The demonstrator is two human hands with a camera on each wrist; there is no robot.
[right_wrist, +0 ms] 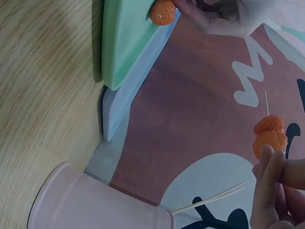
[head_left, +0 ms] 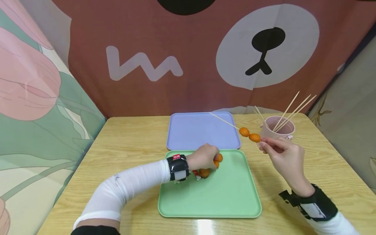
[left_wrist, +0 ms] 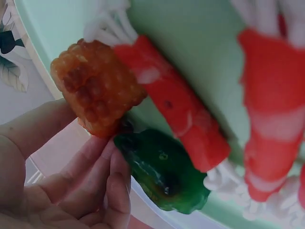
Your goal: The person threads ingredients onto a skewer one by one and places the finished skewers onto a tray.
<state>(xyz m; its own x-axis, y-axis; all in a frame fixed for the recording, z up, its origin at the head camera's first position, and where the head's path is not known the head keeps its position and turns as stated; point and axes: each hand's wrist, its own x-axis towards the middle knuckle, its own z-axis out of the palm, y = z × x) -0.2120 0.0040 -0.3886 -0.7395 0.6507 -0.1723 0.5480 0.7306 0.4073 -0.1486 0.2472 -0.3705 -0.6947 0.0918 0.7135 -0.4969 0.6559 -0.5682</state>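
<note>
My right hand (head_left: pixel 283 156) pinches a thin wooden skewer (head_left: pixel 224 120) close beside two threaded orange balls (head_left: pixel 244 132); its bare length points up and left. In the right wrist view the same balls (right_wrist: pixel 269 136) sit just above the fingertips. Over the green tray (head_left: pixel 223 199), my left hand (head_left: pixel 204 157) holds a loose orange ball (head_left: pixel 216 164) between thumb and fingers; another orange ball (head_left: pixel 220 157) lies right beside it. The left wrist view has a corn piece (left_wrist: pixel 97 86) against those fingers, a green pepper piece (left_wrist: pixel 164 171) and red-and-white rolls (left_wrist: pixel 176 105) with white stems.
A lilac tray (head_left: pixel 202 130) lies behind the green one on the wooden table (head_left: pixel 132 140). At the back right stands a pink bucket (head_left: pixel 276 130) with several bare skewers (head_left: pixel 289 111) leaning out. A brown printed cloth (head_left: pixel 199 94) hangs behind the table.
</note>
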